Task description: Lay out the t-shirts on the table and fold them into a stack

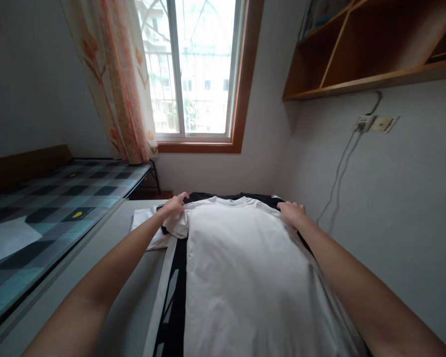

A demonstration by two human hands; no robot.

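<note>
A white T-shirt [238, 267] lies spread out in front of me, its round neckline at the far end. My left hand [175, 205] is closed on the shirt's left shoulder, near the short sleeve. At the opposite shoulder, my right hand [293, 214] is closed on the fabric, with the fingertips partly hidden. Under the shirt is a black garment [177, 287] with pale markings, showing along the left side and beyond the collar. A piece of white cloth [143, 218] sticks out beneath my left hand.
The clothes rest on a grey-white table [126, 277]. To the left is a bed with a checked cover [70, 198] and a white sheet of paper [7, 238]. A curtain [115, 89] hangs by the window. At right, a wooden shelf [371, 82] and a plugged-in cable [338, 173] are on the wall.
</note>
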